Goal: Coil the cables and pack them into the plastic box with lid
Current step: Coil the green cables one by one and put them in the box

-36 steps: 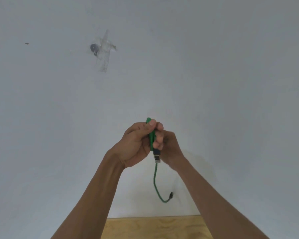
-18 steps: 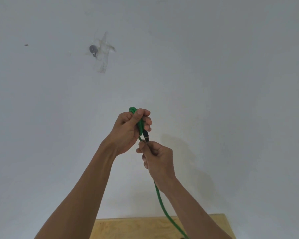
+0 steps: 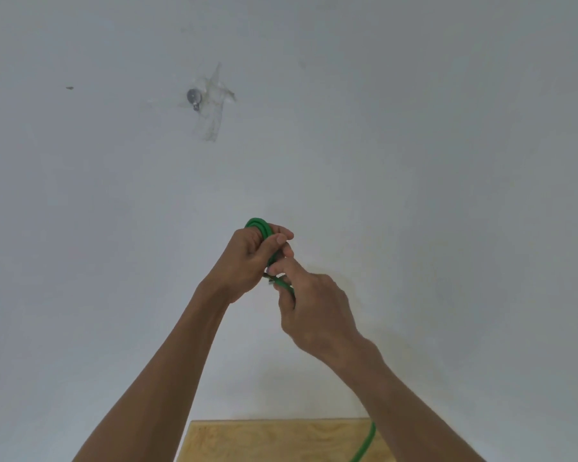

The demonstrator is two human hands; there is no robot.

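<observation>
Green cable (image 3: 260,225) — in both hands

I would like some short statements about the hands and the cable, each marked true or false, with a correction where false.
1. The left hand grips loops of the green cable. True.
2. The right hand is empty and away from the cable. False: it pinches the cable just below the left hand.
3. The plastic box is in view. False: only a wooden surface shows at the bottom edge.
4. A stretch of cable runs over the wooden surface, lower right. True.
5. The cable is red. False: it is green.
</observation>
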